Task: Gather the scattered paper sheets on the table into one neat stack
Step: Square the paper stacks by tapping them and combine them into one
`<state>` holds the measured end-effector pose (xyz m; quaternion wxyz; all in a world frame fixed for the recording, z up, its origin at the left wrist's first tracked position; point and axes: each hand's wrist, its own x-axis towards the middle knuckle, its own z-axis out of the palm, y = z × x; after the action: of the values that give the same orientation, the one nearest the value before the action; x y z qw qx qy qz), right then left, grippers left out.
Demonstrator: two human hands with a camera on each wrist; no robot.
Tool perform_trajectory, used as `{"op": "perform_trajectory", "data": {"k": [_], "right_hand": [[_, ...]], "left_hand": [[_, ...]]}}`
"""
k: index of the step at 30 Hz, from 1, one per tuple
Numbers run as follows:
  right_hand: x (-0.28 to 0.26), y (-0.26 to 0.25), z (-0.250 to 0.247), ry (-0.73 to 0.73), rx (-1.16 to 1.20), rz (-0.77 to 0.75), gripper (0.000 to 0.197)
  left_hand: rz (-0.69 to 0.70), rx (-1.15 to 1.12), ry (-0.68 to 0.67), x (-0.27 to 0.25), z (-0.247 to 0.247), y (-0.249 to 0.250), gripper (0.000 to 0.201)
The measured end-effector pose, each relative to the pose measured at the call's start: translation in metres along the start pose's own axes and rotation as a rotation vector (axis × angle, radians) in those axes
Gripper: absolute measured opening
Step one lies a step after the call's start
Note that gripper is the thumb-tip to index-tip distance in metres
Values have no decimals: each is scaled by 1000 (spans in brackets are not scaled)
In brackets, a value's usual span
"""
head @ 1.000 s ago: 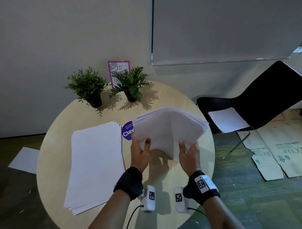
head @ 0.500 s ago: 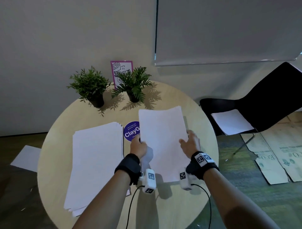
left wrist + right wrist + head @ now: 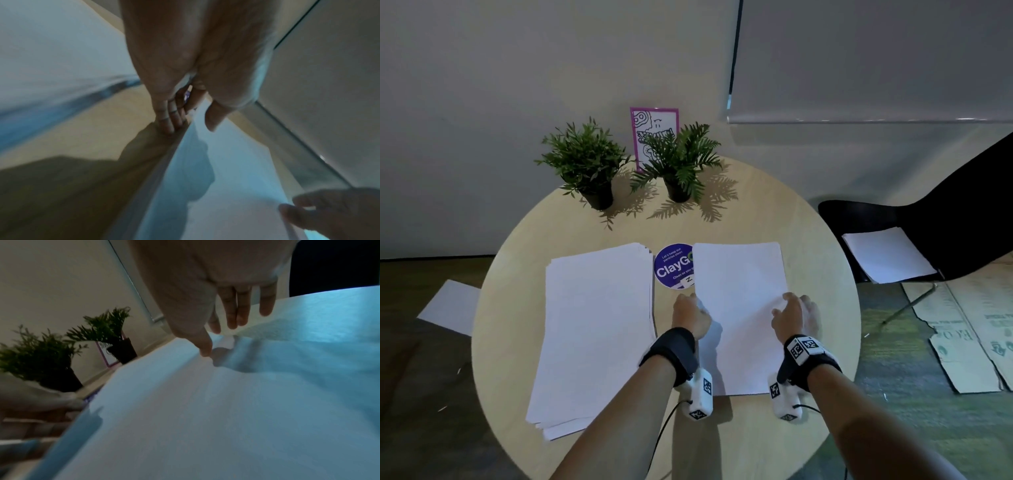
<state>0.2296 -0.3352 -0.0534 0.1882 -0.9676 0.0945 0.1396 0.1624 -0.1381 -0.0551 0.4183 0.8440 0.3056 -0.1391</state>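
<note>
On the round wooden table (image 3: 822,260), a squared white paper stack (image 3: 739,301) lies flat on the right half. A bigger, slightly fanned paper pile (image 3: 595,329) lies on the left half. My left hand (image 3: 690,313) sits at the right stack's left edge. In the left wrist view, the fingers (image 3: 170,120) stand on the table against that edge, the thumb above the sheet. My right hand (image 3: 794,310) is at the stack's right edge. In the right wrist view its thumb touches the top sheet (image 3: 226,402), the fingers (image 3: 236,311) straight beyond the edge.
Two potted plants (image 3: 585,164) (image 3: 681,161) and a purple-framed card (image 3: 654,126) stand at the table's far side. A round purple sticker (image 3: 673,267) lies between the piles. A black chair (image 3: 945,212) holds paper (image 3: 887,253). A sheet (image 3: 448,306) and cardboard (image 3: 969,339) lie on the floor.
The stack I held up in the air with both hands has come down and now lies flat on the table. My hands have loosened and sit at its side edges.
</note>
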Motion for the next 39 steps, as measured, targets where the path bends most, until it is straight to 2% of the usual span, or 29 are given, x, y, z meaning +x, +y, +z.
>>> {"op": "perform_trajectory", "data": {"k": [3, 5, 7, 9, 11, 14, 18, 21, 25, 27, 31, 34, 35, 38, 39], "right_hand": [[-12, -11, -3, 135, -154, -28, 42], [-33, -30, 2, 155, -54, -111, 40], [-59, -56, 16, 97, 91, -203, 33], [-88, -86, 32, -29, 164, -274, 31], [-111, -117, 52, -165, 189, -309, 34], [-139, -160, 72, -297, 150, -312, 42], [-155, -188, 89, -365, 67, -218, 54], [-154, -189, 100, -337, 68, -163, 59], [-150, -186, 106, -313, 100, -118, 57], [-148, -185, 107, -311, 110, -105, 56], [-143, -186, 107, -317, 145, -70, 61], [-139, -185, 110, -306, 183, -56, 51], [-138, -184, 110, -304, 186, -60, 48], [-136, -182, 114, -310, 204, -52, 44], [-136, -180, 114, -310, 212, -48, 43]], "left_hand": [[18, -21, 16, -7, -20, -8, 22], [6, -89, 88, -15, -44, -24, 15], [-63, -149, 151, -24, -71, -50, 19], [-155, -152, 179, -31, -100, -80, 42], [-237, -146, 227, -36, -128, -107, 48], [-395, -114, 312, -44, -161, -135, 50], [-586, -122, 252, -51, -185, -159, 64], [-573, -166, 231, -52, -188, -170, 57], [-573, -216, 303, -55, -190, -177, 47], [-556, -225, 296, -56, -191, -179, 45], [-506, -255, 300, -58, -190, -186, 18], [-456, -253, 309, -60, -190, -191, 36], [-433, -247, 325, -60, -191, -191, 36], [-384, -314, 334, -60, -192, -189, 8], [-351, -339, 320, -59, -191, -187, 5]]}}
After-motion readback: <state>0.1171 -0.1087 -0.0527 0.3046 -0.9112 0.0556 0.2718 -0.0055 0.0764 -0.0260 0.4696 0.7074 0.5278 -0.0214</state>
